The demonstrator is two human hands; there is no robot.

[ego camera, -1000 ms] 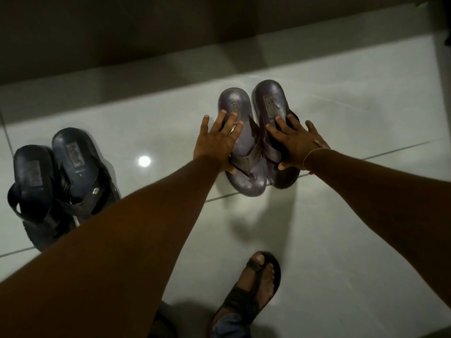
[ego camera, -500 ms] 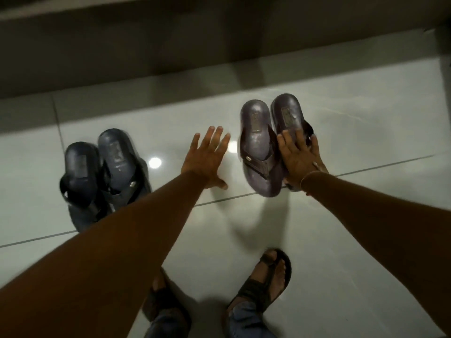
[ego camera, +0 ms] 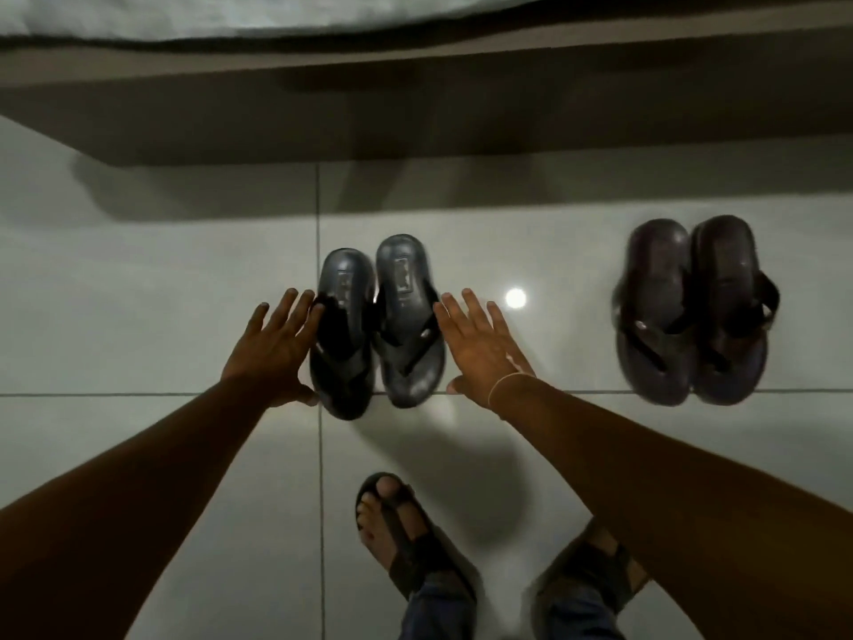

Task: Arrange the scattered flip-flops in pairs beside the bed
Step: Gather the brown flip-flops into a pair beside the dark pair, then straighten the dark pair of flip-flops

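- Dark blue rubber, the pair of flip-flops sits on the pale floor tiles between our two hands, soles touching side by side, toes toward us and heels toward the bed frame.
- Our left hand is spread flat and wide, fingers against the left sandal's outer edge, gripping nothing.
- Our right hand is likewise splayed open, just beside the right sandal, holding nothing; whether it actually touches the rubber we cannot tell.
- The left sandal sits a little nearer us than its partner, so the pair looks slightly staggered.
- A risk, in our judgement: an uneven push from one palm could skew the pair or ride one sole over the other, and the glossy tile would let them slide further than meant.
- A second, brownish pair stands well apart to the right, already together near the frame.
- Our own sandalled foot stands close behind; stepping forward could knock the blue pair.
- Nothing lies between the pair and the bed.
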